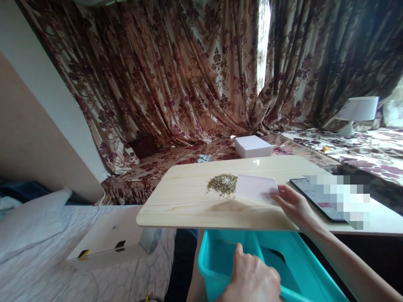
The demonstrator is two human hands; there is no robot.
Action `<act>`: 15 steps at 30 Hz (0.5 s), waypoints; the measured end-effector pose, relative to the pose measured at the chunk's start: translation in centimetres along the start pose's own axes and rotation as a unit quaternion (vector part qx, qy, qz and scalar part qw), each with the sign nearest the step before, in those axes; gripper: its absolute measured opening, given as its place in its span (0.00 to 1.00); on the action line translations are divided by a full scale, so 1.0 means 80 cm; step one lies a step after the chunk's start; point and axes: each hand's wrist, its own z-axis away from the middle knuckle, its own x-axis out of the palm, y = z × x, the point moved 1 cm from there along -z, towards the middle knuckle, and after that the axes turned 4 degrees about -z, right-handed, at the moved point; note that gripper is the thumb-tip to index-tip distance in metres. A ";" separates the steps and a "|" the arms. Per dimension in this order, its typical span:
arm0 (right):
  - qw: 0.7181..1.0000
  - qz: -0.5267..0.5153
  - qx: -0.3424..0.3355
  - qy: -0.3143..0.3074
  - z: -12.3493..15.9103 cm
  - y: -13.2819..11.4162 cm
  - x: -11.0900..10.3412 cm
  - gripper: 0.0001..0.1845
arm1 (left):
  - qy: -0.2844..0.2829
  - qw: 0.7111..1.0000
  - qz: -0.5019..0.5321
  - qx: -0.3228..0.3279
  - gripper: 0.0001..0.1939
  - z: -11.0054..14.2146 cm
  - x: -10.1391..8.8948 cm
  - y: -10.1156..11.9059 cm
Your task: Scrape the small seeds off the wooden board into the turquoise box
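Observation:
My right hand (291,203) pinches the right end of a white card (256,187), which lies low over a light wooden tabletop (176,201). The card's left edge meets a loose pile of small green and pale grains (223,184). Below the table's near edge is a turquoise plastic bin (217,256) with a divider inside. My left hand (253,277) is closed at the bin's near rim, thumb pointing up; its fingertips are hidden behind the hand.
A tablet or large phone (310,195), partly blurred out, lies on the table's right side. Behind stands a white box (253,146) on a flowered cover. A bed with a flat white carton (107,235) is at left. A lamp (359,111) stands at far right.

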 end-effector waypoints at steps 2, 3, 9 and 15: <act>1.000 -0.006 0.002 -0.008 -0.001 0.002 0.006 0.22 | 0.008 1.000 0.001 0.002 0.13 0.000 0.002 -0.001; 1.000 -0.009 0.004 -0.010 -0.001 0.003 0.008 0.23 | 0.015 1.000 0.000 0.005 0.12 0.000 0.004 -0.002; 0.999 -0.012 0.002 -0.030 -0.004 0.012 0.016 0.23 | 0.096 0.995 -0.001 0.025 0.09 -0.010 0.022 -0.009; 1.000 0.017 -0.009 -0.009 -0.005 0.006 0.013 0.22 | 0.107 0.994 -0.021 0.022 0.10 -0.011 0.030 -0.010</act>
